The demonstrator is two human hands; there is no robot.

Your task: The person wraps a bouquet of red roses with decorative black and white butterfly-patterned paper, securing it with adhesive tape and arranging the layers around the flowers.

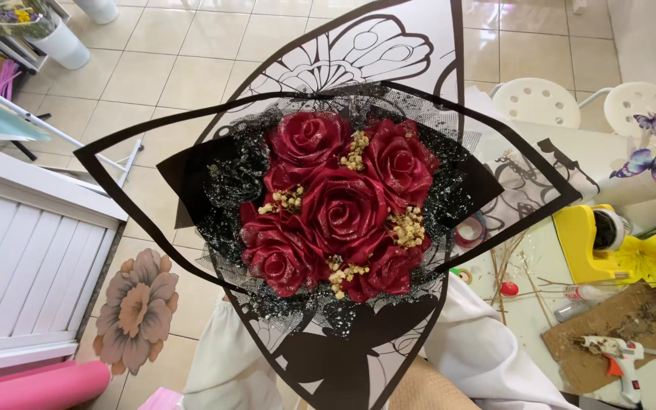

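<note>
A bouquet of several glittery dark red roses (343, 209) with small cream sprigs fills the middle of the view, facing up at me. Black sparkly mesh (229, 182) rings the flowers. Around it is clear wrapping paper (373, 53) with black edges and black butterfly prints. The wrap narrows to a stem end (343, 372) at the bottom centre. Neither of my hands shows; the bouquet hides whatever holds it. White cloth (487, 357) lies on both sides of the stem end.
On the white table (540, 304) at right lie a glue gun (616, 357) on cardboard (609, 326), a yellow holder (582, 243), a yellow lily (647, 258), a tape roll (470, 231) and paper butterflies (647, 163). White stools (537, 102) stand behind. A pink roll (39, 383) lies at lower left.
</note>
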